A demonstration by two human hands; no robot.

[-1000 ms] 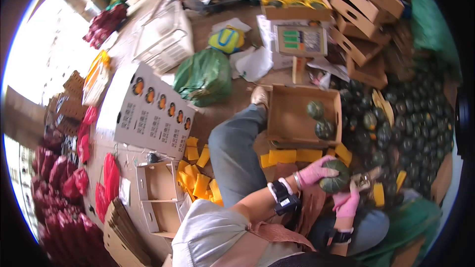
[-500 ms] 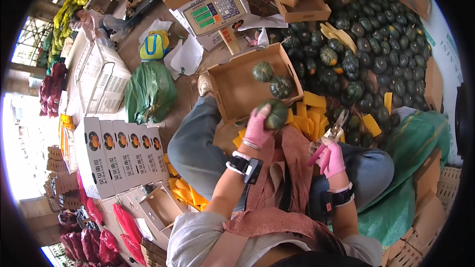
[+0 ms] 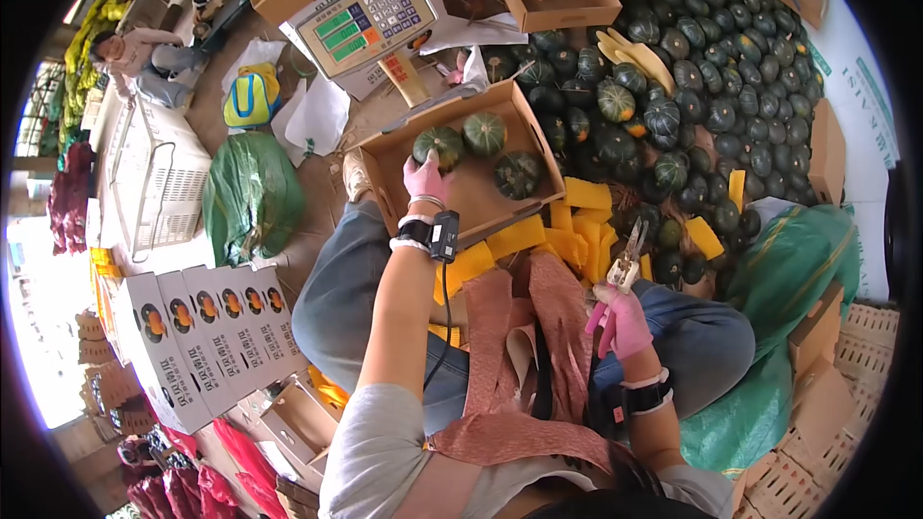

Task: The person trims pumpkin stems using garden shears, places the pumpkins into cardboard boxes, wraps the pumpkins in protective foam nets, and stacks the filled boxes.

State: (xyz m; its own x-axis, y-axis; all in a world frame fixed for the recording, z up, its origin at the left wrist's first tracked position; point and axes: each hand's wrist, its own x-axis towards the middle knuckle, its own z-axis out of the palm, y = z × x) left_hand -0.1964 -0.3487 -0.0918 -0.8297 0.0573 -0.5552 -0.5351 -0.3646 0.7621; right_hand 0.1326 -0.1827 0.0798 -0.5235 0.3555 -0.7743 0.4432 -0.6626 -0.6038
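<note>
My left hand [image 3: 426,179], in a pink glove, is closed around a small green pumpkin [image 3: 440,145] inside the open cardboard box [image 3: 478,202]. Two more pumpkins share the box: a green striped pumpkin [image 3: 485,134] right beside the held one, and a darker mottled pumpkin [image 3: 518,175] nearer the right wall. My right hand [image 3: 625,319], also pink-gloved, is wrapped round the red handles of pruning shears [image 3: 624,269] above my right knee. The blades point up and away from me and touch nothing.
A digital scale [image 3: 365,24] stands behind the box. Many dark pumpkins [image 3: 731,86] are heaped to the right. Yellow foam sleeves [image 3: 583,245] lie before me. Printed white cartons [image 3: 207,341] stand at left, near a green sack [image 3: 252,197]. Another person [image 3: 144,58] sits further back.
My left hand has carried the pumpkin forward and left, from over the box's near edge to inside the box. My right hand keeps hold of the shears. The view has shifted slightly.
</note>
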